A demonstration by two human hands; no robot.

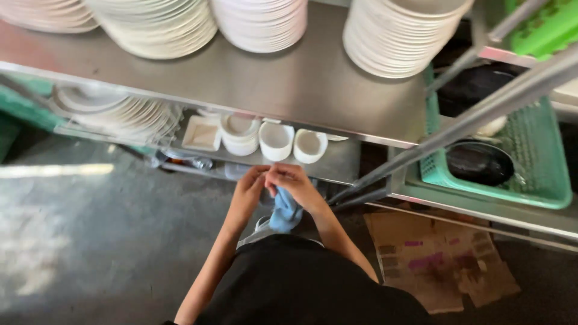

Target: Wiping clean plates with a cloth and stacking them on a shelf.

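My left hand [248,188] and my right hand [296,184] meet in front of a steel rack, just below its lower shelf [343,165]. A blue cloth [284,212] hangs down between them; my right hand grips its top and my left hand's fingers pinch it beside that. Small white cups [276,141] and a square white dish [201,133] stand on the lower shelf right above my hands. What the fingers cover of the cloth is hidden.
Stacks of white plates [397,36] fill the upper shelf [289,84]. More plates [114,111] lie on the lower shelf at left. A green basket [542,186] with a dark pan [480,162] sits at right. Flattened cardboard [439,259] lies on the grey floor [102,241].
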